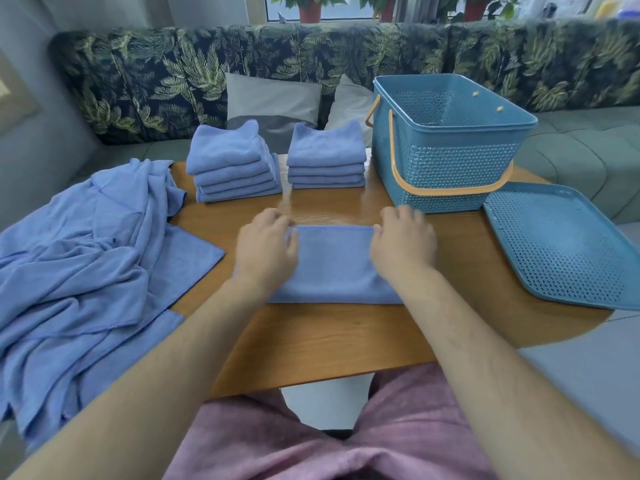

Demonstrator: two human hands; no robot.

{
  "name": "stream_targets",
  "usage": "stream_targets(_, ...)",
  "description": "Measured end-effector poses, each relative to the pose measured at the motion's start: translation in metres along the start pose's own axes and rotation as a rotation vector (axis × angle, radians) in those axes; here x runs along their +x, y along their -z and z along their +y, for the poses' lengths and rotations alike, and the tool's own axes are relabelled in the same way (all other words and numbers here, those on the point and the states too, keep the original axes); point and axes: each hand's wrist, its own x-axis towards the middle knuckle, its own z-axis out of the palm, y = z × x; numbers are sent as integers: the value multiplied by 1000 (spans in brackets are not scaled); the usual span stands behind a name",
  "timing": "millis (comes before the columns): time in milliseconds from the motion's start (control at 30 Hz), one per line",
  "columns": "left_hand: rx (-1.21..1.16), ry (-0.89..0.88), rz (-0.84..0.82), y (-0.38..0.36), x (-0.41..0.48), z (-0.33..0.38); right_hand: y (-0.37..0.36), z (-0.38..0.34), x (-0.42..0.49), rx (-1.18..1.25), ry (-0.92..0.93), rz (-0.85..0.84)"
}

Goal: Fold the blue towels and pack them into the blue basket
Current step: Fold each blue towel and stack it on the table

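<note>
A half-folded blue towel (334,268) lies flat mid-table (329,341), just before the person. The left hand (266,249) pinches its far left corner and the right hand (403,245) its far right corner. Each grip is closed, fingers curled over the far edge, though slightly blurred. Beyond stand two stacks of folded towels (235,164). The blue basket (446,161) stands at the far right and a heap of unfolded towels (86,258) lies left.

Soft, even daylight is admitted through the window (346,12). Pale glare is seen on the table (332,206); only faint shadows are cast. The left hand (266,251) and right hand (403,244) are slightly blurred, and edges are bowed by wide-angle distortion
</note>
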Motion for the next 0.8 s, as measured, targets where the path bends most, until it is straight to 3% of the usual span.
stream_targets(100, -76, -52, -287, -21, -12, 32, -16, -43, -26, 188, 199, -151)
stream_targets(200, -19, 44, -486, -28, -15, 29, -30, -49, -32, 192, 188, -366)
stream_targets(633, 188, 171, -601, -3, -5, -34, -25, -3, -24, 15, 34, -460)
stream_targets(700, 207, 108, -599, -3, -2, -28, -18, -16, -26, 23, 43, -454)
stream_targets(800, 17, -151, -591, -4, 2, -20, -5, -50, -43, 36, 182, -223)
